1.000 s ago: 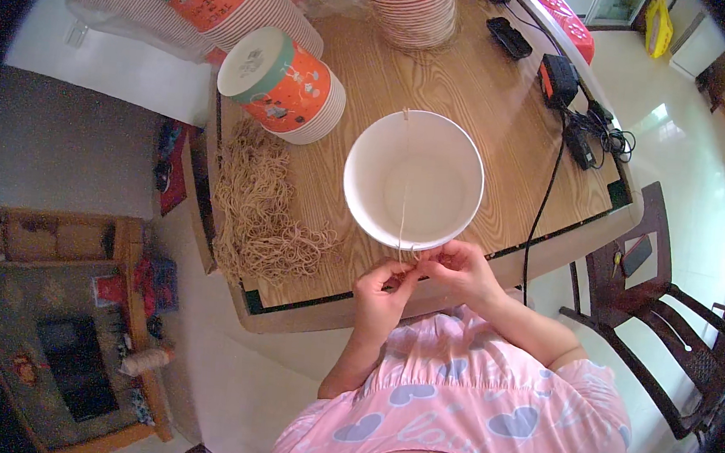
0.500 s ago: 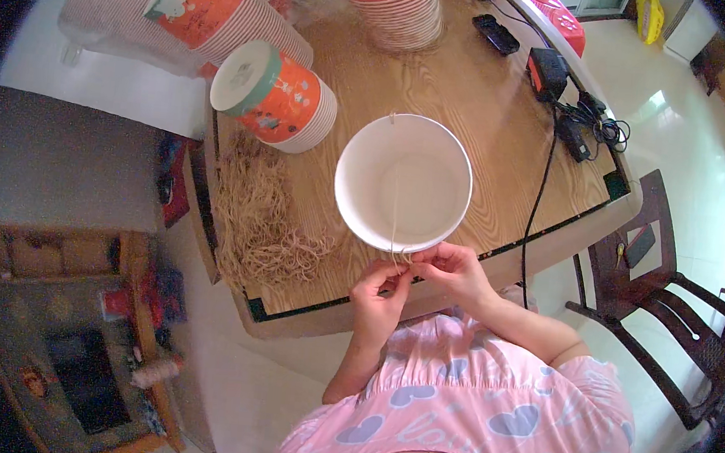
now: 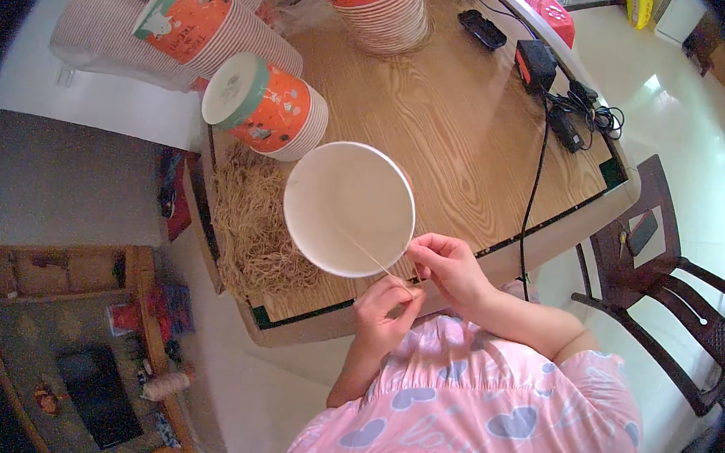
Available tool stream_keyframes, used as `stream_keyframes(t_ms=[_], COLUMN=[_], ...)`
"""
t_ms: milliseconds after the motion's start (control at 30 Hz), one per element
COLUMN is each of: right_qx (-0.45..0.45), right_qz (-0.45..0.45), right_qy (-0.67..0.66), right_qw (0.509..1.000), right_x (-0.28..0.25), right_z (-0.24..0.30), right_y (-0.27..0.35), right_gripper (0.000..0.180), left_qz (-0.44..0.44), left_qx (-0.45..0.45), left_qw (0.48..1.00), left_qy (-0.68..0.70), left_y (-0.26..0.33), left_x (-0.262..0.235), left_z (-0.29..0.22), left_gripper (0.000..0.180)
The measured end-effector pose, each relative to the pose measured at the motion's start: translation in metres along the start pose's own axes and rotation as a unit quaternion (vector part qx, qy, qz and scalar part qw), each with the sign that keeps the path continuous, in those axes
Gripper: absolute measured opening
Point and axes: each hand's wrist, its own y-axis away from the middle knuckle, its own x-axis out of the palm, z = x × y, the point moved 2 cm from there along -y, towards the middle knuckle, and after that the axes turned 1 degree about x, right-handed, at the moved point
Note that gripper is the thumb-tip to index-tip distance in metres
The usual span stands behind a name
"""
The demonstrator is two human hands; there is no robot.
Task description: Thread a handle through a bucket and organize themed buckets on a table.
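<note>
A white-lined paper bucket (image 3: 354, 147) stands open on the table in front of me, tilted slightly, its mouth facing up toward me. A thin tan twine (image 3: 366, 253) runs across its inside and over the near rim. Just off that rim, my left hand (image 3: 386, 310) pinches the twine between thumb and fingers. My right hand (image 3: 451, 273) is closed at the bucket's near right rim, its fingertips pinching the twine there. A loose heap of cut twine (image 3: 252, 218) lies left of the bucket.
Stacked orange and green paper buckets (image 3: 273, 113) stand at the far left, with another stack (image 3: 388, 15) at the back. A black adapter (image 3: 535, 65) with coiled cables (image 3: 592, 117) lies at the table's right. A dark wooden chair (image 3: 661, 276) stands beyond the right edge.
The bucket has shifted left and nearer and turned, so the twine now slants across its inside. My right hand has moved up along the rim, away from my left hand, which has lowered slightly.
</note>
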Motion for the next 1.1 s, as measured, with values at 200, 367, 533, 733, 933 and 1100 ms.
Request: stream_keyframes(t_ms=[200,367,533,733,933,1100], right_qx=[-0.035,-0.087,-0.113,-0.142,-0.133,-0.113], right_qz=[0.009,0.024,0.032,-0.016,0.009,0.043], right_qy=[0.049,0.127,0.16,0.145,0.142,0.141], right_qw=[0.998,0.988,0.98,0.979,0.981,0.983], right_x=[-0.002,-0.002,-0.005,-0.01,-0.008,-0.019], right_z=[0.004,0.006,0.006,0.004,0.011,-0.001], right_y=[-0.001,0.004,0.004,0.0,-0.002,-0.006], right_gripper=[0.01,0.01,0.012,0.011,0.006,0.011], left_qz=[-0.074,-0.121,-0.096,-0.07,-0.324,-0.185], left_qx=[-0.028,0.003,0.029,0.012,-0.053,-0.163], left_qw=[0.995,0.992,0.989,0.996,0.945,0.966], left_qy=[0.067,-0.034,-0.11,-0.062,0.013,0.083], left_y=[0.001,-0.008,-0.027,-0.034,-0.028,-0.005], left_x=[0.0,-0.001,-0.004,-0.007,0.003,0.016], left_z=[0.002,-0.002,0.003,0.005,0.002,0.031], left_gripper=[0.011,0.024,0.023,0.016,0.01,0.007])
